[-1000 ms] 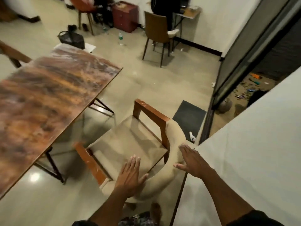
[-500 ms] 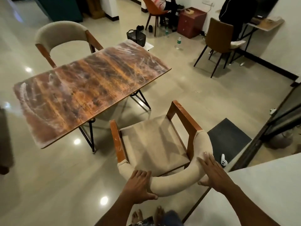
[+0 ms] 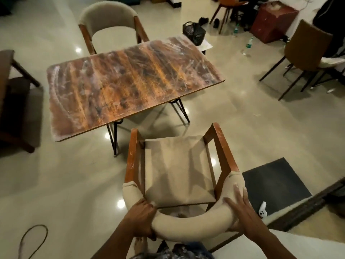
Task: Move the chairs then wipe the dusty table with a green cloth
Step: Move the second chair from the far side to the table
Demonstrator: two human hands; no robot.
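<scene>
**Both hands on the near chair's curved backrest**

The near chair (image 3: 177, 165) stands on the glossy floor (image 3: 65, 184) directly in front of the person, its beige seat facing the tabletop (image 3: 134, 81) and its front edge just clear of the tabletop's near corner. The left hand (image 3: 140, 219) grips the padded backrest at its left bend, fingers curled over the top and round the roll. The right hand (image 3: 240, 208) is clamped on the right bend, thumb on the inner side, fingers laid along the outside of the padding. The backrest curves between the two hands, close to the person's body.

The tabletop shows pale dusty streaks across its reddish-brown wood grain. A second chair (image 3: 110, 25) of the same kind sits tucked at the far side of it. To the right of the near chair lies a dark floor mat (image 3: 276, 184), with a small white controller (image 3: 262, 212) at its near edge. A black basket (image 3: 194, 32) stands beyond the tabletop's far corner.
</scene>
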